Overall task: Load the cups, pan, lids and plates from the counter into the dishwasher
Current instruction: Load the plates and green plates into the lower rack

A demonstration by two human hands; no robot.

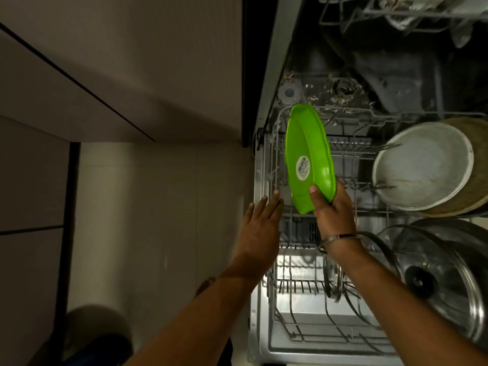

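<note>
My right hand (333, 210) grips the near edge of a green plastic plate (307, 154), thumb on its underside by a white sticker. The plate stands on edge over the left side of the dishwasher's lower rack (277, 159). Beside it, my left hand (260, 225) is spread flat with straight fingers reaching to the rack's left rim. A pan (425, 165) with a white inside leans in the rack at the right. A glass lid (446, 281) with a black knob stands in the near right part, and a thin metal lid (336, 281) is slotted upright between tines.
The dishwasher door (290, 347) lies open below me. The upper rack (396, 14) with some dishes shows at the top right. Pale cabinet fronts (118, 75) and the floor (163, 220) fill the left half. Rack tines near me hold nothing.
</note>
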